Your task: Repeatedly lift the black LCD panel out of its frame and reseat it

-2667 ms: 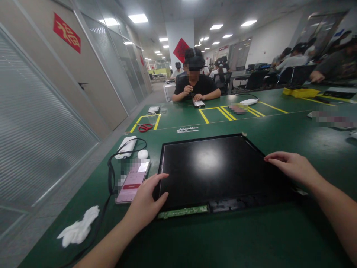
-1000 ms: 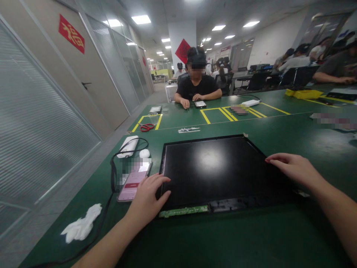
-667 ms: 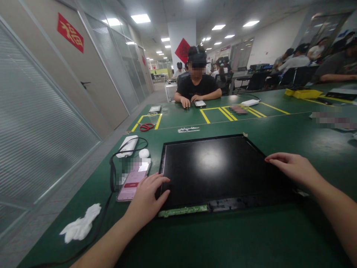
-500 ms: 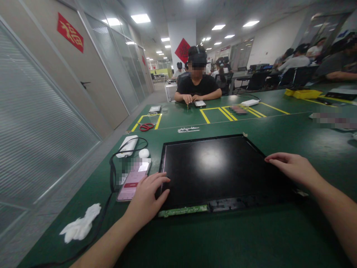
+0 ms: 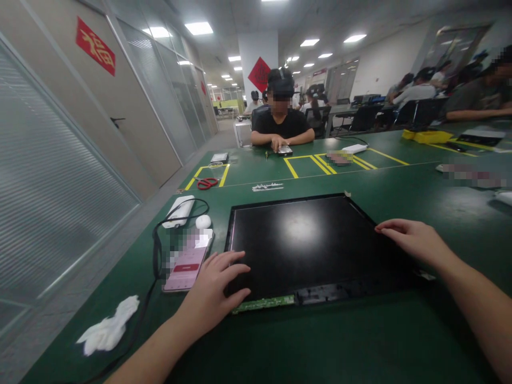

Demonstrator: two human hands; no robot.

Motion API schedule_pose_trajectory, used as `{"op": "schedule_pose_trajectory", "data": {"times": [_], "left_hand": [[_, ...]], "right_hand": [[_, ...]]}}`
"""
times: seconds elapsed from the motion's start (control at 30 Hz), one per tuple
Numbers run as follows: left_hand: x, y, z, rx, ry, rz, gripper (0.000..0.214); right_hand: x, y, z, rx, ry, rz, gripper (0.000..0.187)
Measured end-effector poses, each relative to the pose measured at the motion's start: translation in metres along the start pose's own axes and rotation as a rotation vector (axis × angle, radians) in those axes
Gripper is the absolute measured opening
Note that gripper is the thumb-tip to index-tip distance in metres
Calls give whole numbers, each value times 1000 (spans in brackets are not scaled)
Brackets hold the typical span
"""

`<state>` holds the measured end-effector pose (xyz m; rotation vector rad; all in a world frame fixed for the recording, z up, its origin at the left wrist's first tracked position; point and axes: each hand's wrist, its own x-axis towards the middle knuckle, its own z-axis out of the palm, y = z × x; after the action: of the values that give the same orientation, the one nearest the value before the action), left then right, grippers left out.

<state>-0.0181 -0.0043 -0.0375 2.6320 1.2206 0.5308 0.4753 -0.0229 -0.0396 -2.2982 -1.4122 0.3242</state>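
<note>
A black LCD screen panel [image 5: 304, 240] lies flat on the green table in front of me. Along its near edge runs a narrow green circuit board [image 5: 264, 303]. My left hand [image 5: 218, 280] is over the panel's left edge near the front corner, fingers spread and thumb apart. At the right edge, the fingertips and thumb of my right hand [image 5: 412, 240] are pinched together on the rim. The underside of the panel is hidden.
Left of the panel are a phone [image 5: 188, 266], a white round case [image 5: 203, 222], a white power bank [image 5: 178, 212] with a black cable and crumpled tissue [image 5: 110, 326]. Red scissors [image 5: 207, 183] lie farther back. A person [image 5: 282, 125] sits opposite, hands at a small drive [image 5: 285, 151].
My left hand has shifted slightly right over the panel edge, its fingers spread wider. My right hand keeps its place at the rim. The person opposite has put down a small screwdriver-like tool.
</note>
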Motion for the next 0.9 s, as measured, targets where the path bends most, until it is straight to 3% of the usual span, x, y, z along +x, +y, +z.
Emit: {"op": "schedule_pose_trajectory", "data": {"times": [0.23,0.57,0.9], "left_hand": [[1,-5,-3,4,-32,85,16],[3,-8,-24,110,-169,166,15],[3,-6,-28,154,-214,178,24]], "right_hand": [[0,2,1,33,33,-25,38],[1,0,1,53,18,-3,37],[3,7,5,50,55,-69,33]]}}
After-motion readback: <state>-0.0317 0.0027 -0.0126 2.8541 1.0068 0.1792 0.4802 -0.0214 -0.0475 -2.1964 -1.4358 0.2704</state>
